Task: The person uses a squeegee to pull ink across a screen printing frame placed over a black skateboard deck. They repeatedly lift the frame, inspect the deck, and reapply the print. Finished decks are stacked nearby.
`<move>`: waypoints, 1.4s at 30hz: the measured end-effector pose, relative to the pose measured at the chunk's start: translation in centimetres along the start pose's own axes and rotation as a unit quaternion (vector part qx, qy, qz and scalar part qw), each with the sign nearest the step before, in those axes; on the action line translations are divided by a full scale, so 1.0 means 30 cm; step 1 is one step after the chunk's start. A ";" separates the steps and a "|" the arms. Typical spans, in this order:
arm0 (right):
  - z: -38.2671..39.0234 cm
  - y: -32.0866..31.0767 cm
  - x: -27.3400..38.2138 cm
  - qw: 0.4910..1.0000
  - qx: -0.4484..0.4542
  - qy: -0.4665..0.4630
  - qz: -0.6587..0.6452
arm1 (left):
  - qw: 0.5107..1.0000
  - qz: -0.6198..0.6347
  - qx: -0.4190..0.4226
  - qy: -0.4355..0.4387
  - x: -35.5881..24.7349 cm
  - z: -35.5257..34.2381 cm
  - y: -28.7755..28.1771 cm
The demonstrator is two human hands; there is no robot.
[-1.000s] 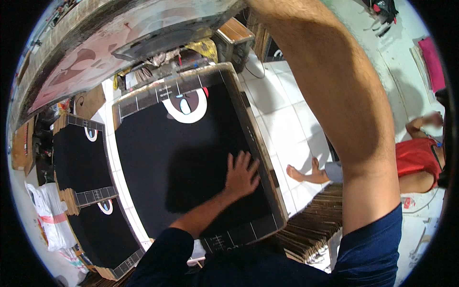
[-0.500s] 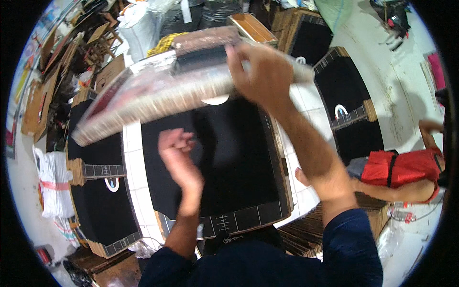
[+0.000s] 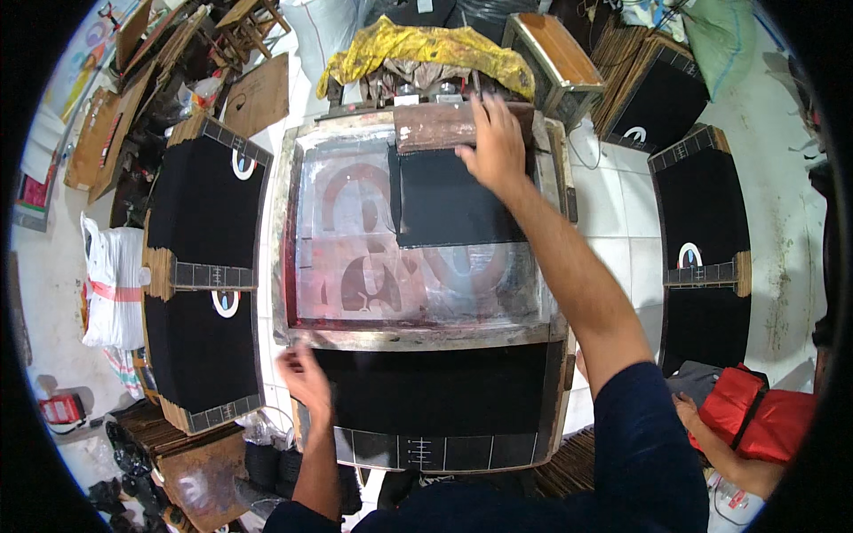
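A screen-printing frame (image 3: 426, 339) lies flat across a black cloth-covered board (image 3: 435, 391), covering its far part. Pale shapes show in its translucent mesh (image 3: 355, 222). Against its far side rests a squeegee with a worn brown wooden handle (image 3: 435, 127); a black rectangular patch (image 3: 462, 200) lies just in front of it. My right hand (image 3: 498, 147) is over the handle's right part, fingers stretched out and thumb apart; contact is hard to judge. Beside the frame's near left corner is my left hand (image 3: 305, 377), slightly blurred, fingers loosely apart, holding nothing.
Black cloth-covered boards stand on both sides, left (image 3: 209, 195) and right (image 3: 702, 204). Behind the frame hangs a stained yellow cloth (image 3: 435, 49), next to a wooden box (image 3: 560, 53). At the lower right another person's arm (image 3: 729, 453) shows beside red clothing (image 3: 746, 413).
The raised, tilted frame has come down flat onto the black board. My right hand has let go of its edge. My left hand has moved nearer and left, and the view has shifted.
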State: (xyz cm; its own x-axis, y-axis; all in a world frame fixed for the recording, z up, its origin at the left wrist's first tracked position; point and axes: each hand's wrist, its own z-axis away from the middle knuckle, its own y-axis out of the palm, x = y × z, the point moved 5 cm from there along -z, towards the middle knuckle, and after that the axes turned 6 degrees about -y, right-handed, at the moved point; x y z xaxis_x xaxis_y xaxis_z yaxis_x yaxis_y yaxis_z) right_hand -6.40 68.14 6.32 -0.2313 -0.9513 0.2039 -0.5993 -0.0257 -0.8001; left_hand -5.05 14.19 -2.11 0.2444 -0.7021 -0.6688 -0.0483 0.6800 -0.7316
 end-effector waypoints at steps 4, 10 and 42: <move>-0.158 0.165 -0.070 0.974 0.213 -0.018 0.074 | 0.986 0.100 -0.134 0.015 0.072 -0.114 0.061; -0.157 0.099 -0.031 0.960 0.278 -0.016 0.031 | 0.986 0.000 -0.160 0.054 0.086 -0.098 0.111; 0.021 0.079 0.035 0.977 0.194 -0.008 0.093 | 0.988 -0.003 -0.146 0.047 0.088 -0.101 0.108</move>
State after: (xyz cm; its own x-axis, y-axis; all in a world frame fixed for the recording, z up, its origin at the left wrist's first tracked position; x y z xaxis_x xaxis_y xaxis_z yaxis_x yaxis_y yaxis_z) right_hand -7.58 66.88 4.26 -0.2942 -0.9553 0.0283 -0.2126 0.0366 -0.9764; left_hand -7.50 13.89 -6.66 0.1558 -0.7314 -0.6639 -0.3279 0.5957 -0.7332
